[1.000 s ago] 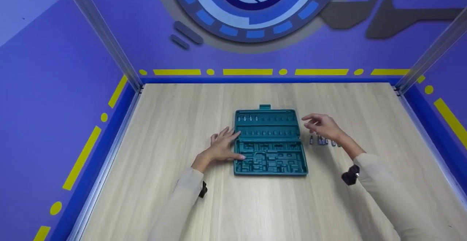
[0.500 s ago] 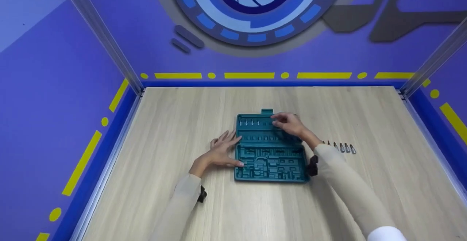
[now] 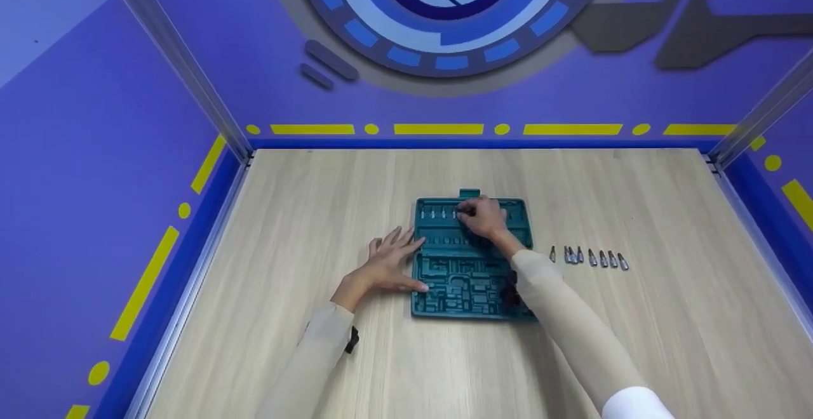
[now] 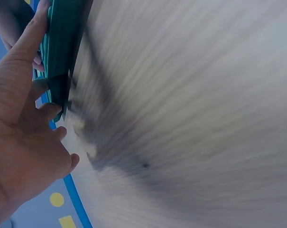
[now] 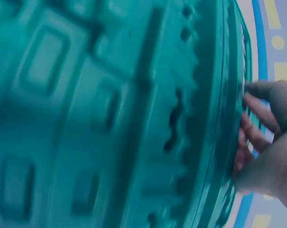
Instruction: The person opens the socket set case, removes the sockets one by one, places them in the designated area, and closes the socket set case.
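Note:
The green bit case (image 3: 457, 285) lies unfolded on the table, with several silver screwdriver bits (image 3: 433, 212) upright in its top row. My left hand (image 3: 384, 266) rests against the case's left side, fingers spread, thumb and index finger touching the rim. In the left wrist view, its fingers (image 4: 24, 47) lie along the case edge. My right hand (image 3: 486, 217) is over the top row, thumb and fingers pinching a small dark bit beside the filled slots. The hand hides most of that bit; in the right wrist view, the case ridge covers the fingertips.
Several loose bits (image 3: 592, 258) lie in a row on the wooden table (image 3: 305, 216), right of the case. Blue-purple walls (image 3: 317, 101) enclose the table at the back and sides. The right forearm crosses the case's lower right corner.
My right hand has moved left from near the loose bits to the case's top row, uncovering the bits on the table. The left hand stays on the case's edge.

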The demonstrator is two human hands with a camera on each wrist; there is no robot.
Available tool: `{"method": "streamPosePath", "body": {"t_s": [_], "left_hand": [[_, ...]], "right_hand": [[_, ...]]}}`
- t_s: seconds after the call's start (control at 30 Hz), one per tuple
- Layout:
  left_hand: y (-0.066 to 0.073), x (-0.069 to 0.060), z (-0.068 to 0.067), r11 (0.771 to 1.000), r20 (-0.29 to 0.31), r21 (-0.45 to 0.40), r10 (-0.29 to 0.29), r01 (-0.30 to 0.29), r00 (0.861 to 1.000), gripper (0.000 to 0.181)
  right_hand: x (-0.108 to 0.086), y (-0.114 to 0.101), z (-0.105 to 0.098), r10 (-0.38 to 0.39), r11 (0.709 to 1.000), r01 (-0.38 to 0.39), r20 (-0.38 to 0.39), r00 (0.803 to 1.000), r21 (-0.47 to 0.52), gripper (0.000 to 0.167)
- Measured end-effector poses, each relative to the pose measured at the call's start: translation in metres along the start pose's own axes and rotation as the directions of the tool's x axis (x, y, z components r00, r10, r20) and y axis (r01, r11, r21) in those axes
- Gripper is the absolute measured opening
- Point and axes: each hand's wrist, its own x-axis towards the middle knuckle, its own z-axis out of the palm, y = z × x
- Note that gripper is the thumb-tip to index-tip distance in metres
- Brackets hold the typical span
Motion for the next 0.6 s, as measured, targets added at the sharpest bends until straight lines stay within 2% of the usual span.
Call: {"method": "streamPosePath", "body": {"t_s": [0.07, 0.17, 0.43, 0.6], "left_hand": [[0.0008, 0.0003, -0.0008, 1.0, 0.003, 0.004, -0.008, 0.008, 1.0, 0.108], [0.0015, 0.0008, -0.0005, 1.0, 0.01, 0.004, -0.022, 0.022, 1.0, 0.107], [0.0025, 0.0008, -0.0011, 0.999, 0.01, -0.002, -0.054, 0.054, 0.998, 0.106], [0.0018, 0.0015, -0.0002, 0.999, 0.005, -0.001, -0.053, 0.053, 0.999, 0.107]], "right_hand": [[-0.0006, -0.0065, 0.0036, 0.042, 0.998, -0.041, 0.006, 0.999, -0.043, 0.034], [-0.0022, -0.0121, 0.0071, 0.083, 0.995, -0.082, 0.018, 0.996, -0.05, 0.039], [-0.0003, -0.0101, 0.0076, 0.13, 0.991, -0.132, 0.057, 0.99, 0.029, 0.04], [0.0003, -0.0073, 0.0054, 0.137, 0.985, -0.141, 0.047, 0.989, 0.096, 0.03]]}}
